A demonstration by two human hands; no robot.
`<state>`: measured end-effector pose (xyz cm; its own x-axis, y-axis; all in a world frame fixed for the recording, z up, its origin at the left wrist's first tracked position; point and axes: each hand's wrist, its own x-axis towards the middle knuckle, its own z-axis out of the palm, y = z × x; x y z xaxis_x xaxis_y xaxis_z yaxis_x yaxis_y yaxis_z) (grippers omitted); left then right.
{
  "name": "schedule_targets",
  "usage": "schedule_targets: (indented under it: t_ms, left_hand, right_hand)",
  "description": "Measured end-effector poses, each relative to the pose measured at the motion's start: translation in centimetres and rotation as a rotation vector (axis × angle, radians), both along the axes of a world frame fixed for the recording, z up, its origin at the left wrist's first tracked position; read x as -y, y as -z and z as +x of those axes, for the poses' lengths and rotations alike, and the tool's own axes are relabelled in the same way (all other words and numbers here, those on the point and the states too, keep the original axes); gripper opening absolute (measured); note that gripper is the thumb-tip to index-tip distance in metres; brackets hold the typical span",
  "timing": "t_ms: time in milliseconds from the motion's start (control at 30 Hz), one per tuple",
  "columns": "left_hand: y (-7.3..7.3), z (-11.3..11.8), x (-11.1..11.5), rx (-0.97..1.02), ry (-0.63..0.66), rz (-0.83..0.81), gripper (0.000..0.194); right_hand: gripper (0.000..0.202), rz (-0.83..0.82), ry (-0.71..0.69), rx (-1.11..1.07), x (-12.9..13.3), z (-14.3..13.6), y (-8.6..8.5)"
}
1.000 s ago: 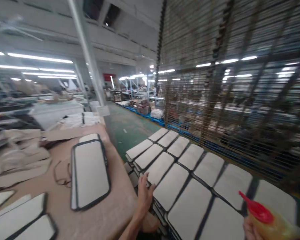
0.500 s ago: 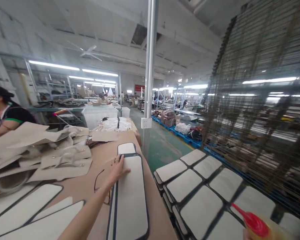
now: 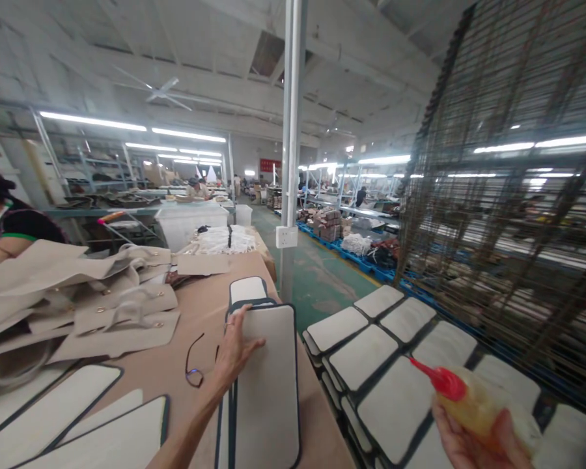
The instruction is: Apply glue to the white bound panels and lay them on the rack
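My left hand (image 3: 237, 342) grips the far edge of a pale panel with dark edging (image 3: 268, 384), fingers over the edge and thumb on its face. This panel lies askew over other similar panels, and a smaller pale panel (image 3: 247, 288) shows beyond it. In my right hand (image 3: 461, 433) is a squeeze bottle (image 3: 486, 407) of yellowish, see-through plastic with a red nozzle, tilted with its tip toward the upper left. The bottle is above rows of pale panels (image 3: 395, 404) on a rack at the right.
Eyeglasses (image 3: 194, 374) lie on the brown tabletop (image 3: 151, 368). Beige bag pieces with handles (image 3: 122, 312) are heaped at left, near more edged panels (image 3: 68, 397). A metal post (image 3: 289, 130) stands beyond the table, and a tall wire rack (image 3: 508, 163) at right. A co-worker (image 3: 14, 221) sits far left.
The top panel under my left hand has shifted to the right, uncovering the ones below. My right hand has brought the bottle up and leftward into fuller view.
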<state>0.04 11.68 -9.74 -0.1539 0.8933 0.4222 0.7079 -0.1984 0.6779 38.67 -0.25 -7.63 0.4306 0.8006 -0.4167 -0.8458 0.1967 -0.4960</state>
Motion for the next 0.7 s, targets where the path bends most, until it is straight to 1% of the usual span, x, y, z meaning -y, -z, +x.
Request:
schedule_targets:
  t_ms: [67,100,133,200,267,300,367,467,567,633,700]
  left_hand:
    - [0.2,1.8,2.0,0.188,0.127,0.02,0.071]
    - [0.4,2.8,3.1,0.292,0.171,0.004,0.074]
    - [0.7,3.9,4.1,0.397,0.184,-0.032,0.078]
    - [1.0,5.9,5.9,0.539,0.129,-0.106,0.079]
    - [0.6,7.7,7.3,0.547,0.079,-0.126,0.069]
    - [0.0,8.4,7.8,0.509,0.097,-0.122,0.062]
    - [-2.0,9.6,8.5,0.406,0.233,-0.12,0.052]
    - [-6.2,10.7,9.4,0.237,0.532,-0.192,0.046]
    - [-10.5,11.6,10.5,0.093,0.812,-0.368,0.039]
    - [-12.9,12.2,11.3,0.043,0.937,-0.494,0.039]
    - [-14.9,13.0,11.9,0.01,1.031,-0.602,0.038]
  right_hand:
    - [0.032,0.056,0.035,0.034,0.2,-1.2,-1.4]
    - [0.031,0.097,0.04,0.048,0.2,-1.6,-2.0]
    - [0.031,0.15,0.041,0.064,0.2,-1.9,-2.4]
    - [0.032,0.259,0.04,0.117,0.2,-2.1,-3.3]
    - [0.034,0.355,0.037,0.202,0.3,-1.7,-4.4]
    - [0.036,0.391,0.033,0.25,0.4,-1.3,-5.1]
    - [0.039,0.446,0.044,0.347,0.9,-0.2,-6.8]
    - [0.044,0.517,0.06,0.47,2.1,1.8,-9.7]
    - [0.052,0.56,0.031,0.538,3.4,3.6,-12.3]
    - [0.057,0.554,-0.002,0.565,4.4,4.3,-13.5]
    - [0.058,0.538,-0.033,0.593,5.2,4.6,-14.3]
